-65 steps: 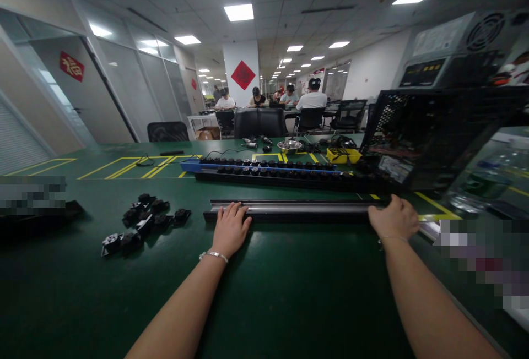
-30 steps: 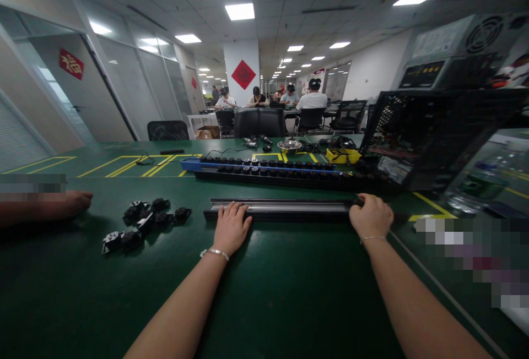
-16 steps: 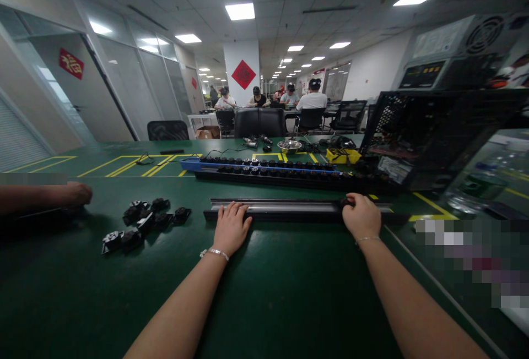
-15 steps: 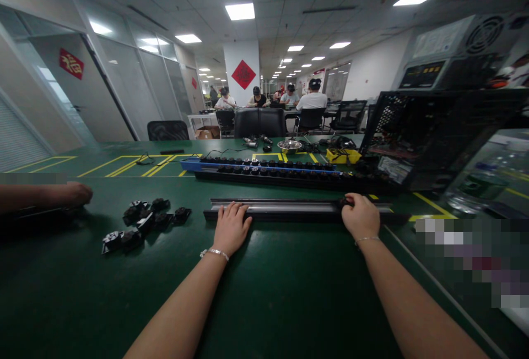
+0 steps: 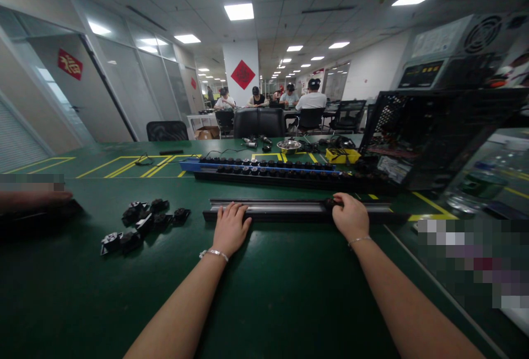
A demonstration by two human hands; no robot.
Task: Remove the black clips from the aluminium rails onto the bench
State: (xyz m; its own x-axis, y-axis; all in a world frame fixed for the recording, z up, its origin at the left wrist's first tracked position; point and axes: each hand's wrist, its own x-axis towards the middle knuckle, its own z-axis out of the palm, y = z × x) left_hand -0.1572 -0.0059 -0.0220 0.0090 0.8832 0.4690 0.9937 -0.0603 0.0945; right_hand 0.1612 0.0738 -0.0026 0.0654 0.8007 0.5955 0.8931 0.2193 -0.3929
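Observation:
A long black metal channel rail (image 5: 285, 208) with a grey inner face lies crosswise before me on the green table. On its left part rests my left hand (image 5: 231, 224), fingers stretched and spread over the channel, thumb apart by the front wall. My right hand (image 5: 350, 217) is closed at the right part of the rail, its fingers on a small black part (image 5: 329, 204) sitting in the channel; the hand hides much of this part. Several similar black parts (image 5: 162, 219), some with pale faces, lie loosely to the left of the rail.
Behind the rail stands a longer assembly (image 5: 264, 169) with rows of black parts and a blue strip. A metal bowl (image 5: 289, 146), yellow box (image 5: 343, 155), computer case (image 5: 438, 139) and water bottle (image 5: 479, 183) stand beyond. Another person's hand (image 5: 37, 200) is at far left.
My right hand has slid left along the rail with the small black part. My left hand stays put. The other person's hand at far left has moved further left.

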